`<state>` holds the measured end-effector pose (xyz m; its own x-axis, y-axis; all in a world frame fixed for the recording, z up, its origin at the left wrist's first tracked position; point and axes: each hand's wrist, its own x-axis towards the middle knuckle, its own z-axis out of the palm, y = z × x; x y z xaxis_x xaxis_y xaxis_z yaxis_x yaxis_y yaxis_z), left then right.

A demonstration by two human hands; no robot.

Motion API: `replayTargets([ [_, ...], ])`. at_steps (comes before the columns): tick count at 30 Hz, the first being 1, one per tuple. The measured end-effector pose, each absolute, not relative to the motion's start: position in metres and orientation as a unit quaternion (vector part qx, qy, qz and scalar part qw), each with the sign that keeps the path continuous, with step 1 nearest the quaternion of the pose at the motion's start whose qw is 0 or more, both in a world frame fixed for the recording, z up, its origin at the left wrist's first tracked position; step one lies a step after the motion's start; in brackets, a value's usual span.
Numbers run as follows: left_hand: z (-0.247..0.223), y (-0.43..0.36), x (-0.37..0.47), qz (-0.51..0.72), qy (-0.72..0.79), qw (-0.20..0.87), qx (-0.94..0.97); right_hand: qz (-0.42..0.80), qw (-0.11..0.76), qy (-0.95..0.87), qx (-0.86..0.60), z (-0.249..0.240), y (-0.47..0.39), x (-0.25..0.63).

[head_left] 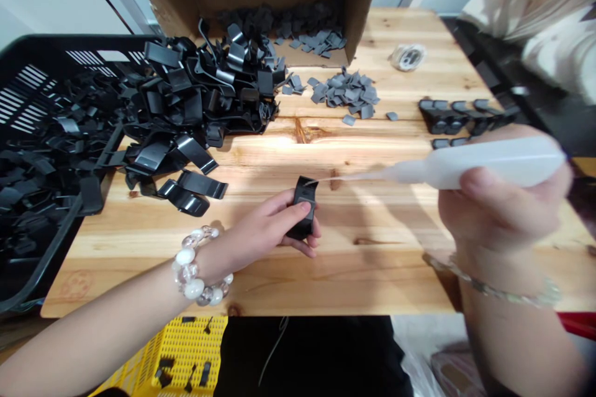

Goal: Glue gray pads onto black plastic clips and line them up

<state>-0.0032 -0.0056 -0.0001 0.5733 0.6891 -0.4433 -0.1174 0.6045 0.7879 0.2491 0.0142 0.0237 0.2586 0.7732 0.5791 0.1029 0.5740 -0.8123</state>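
Near the middle of the wooden table, my left hand (279,220) pinches a curved black plastic clip (306,189), its thumb on the front. A white squeeze bottle (503,161) with a long thin nozzle lies tilted nearly level in my right hand (503,205), fingers wrapped around it. The nozzle tip reaches the upper end of the clip; whether it touches, I cannot tell. A large pile of similar black clips (195,87) lies to the left. Small grey pads (349,93) form a heap behind my left hand.
A cardboard box (358,18) with more grey pads stands at the back. On the left is a black crate (51,260) of black parts. A clear tape roll (408,57) and rows of clips (447,118) are at right. Below the table edge sits a yellow basket (186,341).
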Motion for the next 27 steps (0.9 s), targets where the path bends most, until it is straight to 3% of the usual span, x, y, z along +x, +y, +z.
replayTargets([
  [7,-0.001,-0.007,-0.005,0.251,0.388,0.796,0.391,0.437,0.675,-0.463,-0.373,0.029,0.015,0.241],
  [16,0.0,-0.01,-0.004,0.262,0.355,0.804,0.398,0.656,0.444,-0.441,-0.422,0.017,0.003,0.214],
  [21,-0.003,-0.01,-0.003,0.254,0.341,0.81,0.403,0.586,0.339,-0.528,-0.513,0.009,-0.004,0.198],
  [27,-0.003,-0.01,0.0,0.23,0.341,0.795,0.447,0.437,0.322,-0.657,-0.522,0.009,-0.008,0.19],
])
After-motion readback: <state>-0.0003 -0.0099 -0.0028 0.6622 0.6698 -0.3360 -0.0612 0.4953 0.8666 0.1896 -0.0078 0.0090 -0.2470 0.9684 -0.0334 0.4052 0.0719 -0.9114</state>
